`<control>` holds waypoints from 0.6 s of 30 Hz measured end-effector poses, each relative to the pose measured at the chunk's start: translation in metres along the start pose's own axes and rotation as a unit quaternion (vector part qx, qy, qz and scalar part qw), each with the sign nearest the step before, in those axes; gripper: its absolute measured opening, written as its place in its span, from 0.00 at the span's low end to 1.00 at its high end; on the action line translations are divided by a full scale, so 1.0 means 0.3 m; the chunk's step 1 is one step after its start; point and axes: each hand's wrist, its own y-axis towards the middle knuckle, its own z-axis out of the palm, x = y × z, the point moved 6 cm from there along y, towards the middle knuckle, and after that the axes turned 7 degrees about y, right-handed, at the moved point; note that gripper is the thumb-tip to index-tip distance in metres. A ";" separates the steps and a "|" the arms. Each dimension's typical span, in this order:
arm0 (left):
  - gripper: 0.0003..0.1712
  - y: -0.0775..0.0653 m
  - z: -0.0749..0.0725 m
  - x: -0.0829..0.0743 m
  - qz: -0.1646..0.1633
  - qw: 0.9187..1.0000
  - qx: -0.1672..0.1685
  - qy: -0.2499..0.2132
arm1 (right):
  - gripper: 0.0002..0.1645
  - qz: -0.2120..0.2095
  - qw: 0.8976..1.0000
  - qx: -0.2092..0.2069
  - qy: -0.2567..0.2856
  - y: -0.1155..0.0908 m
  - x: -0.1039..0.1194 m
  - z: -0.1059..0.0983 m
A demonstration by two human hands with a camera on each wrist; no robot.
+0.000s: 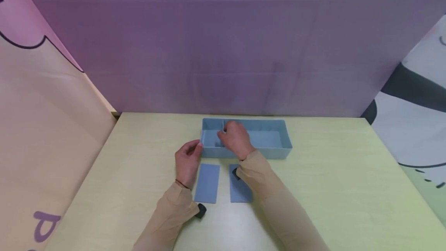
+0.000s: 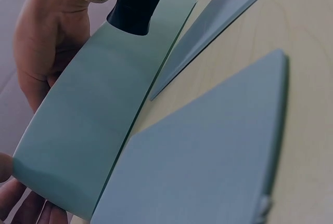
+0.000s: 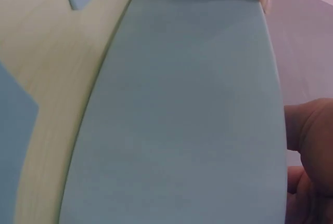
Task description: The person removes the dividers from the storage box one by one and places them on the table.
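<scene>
A long blue-grey box (image 1: 270, 153) stands open-topped at the back of the table, with a thin upright divider (image 1: 223, 124) toward its left end. My left hand (image 1: 187, 164) grips the box's left end, thumb at the rim and fingers along the outer end wall, as the right wrist view also shows. Reaching over the front wall, my right hand (image 1: 236, 138) pinches the divider, thumb on its left and index finger on its right. The front wall hides those fingertips in the right wrist view, where part of the right hand (image 3: 317, 146) shows behind it.
Two flat blue panels lie before the box: the left panel (image 1: 207, 184) beside the left wrist, the right panel (image 1: 241, 191) partly under the right sleeve. A small black device (image 1: 200, 210) sits on the left wrist. A purple backdrop (image 1: 223, 49) rises behind the table.
</scene>
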 end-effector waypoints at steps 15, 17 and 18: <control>0.15 0.001 0.000 0.002 -0.003 1.000 0.006 0.010 | 0.25 0.020 1.000 -0.013 -0.020 0.020 -0.014 0.013; 0.14 0.000 -0.001 0.000 -0.001 1.000 0.005 0.009 | 0.25 0.019 1.000 -0.013 -0.012 0.021 -0.013 0.017; 0.14 0.001 -0.002 0.000 0.000 1.000 0.004 0.009 | 0.25 0.019 1.000 -0.012 -0.008 0.021 -0.012 0.018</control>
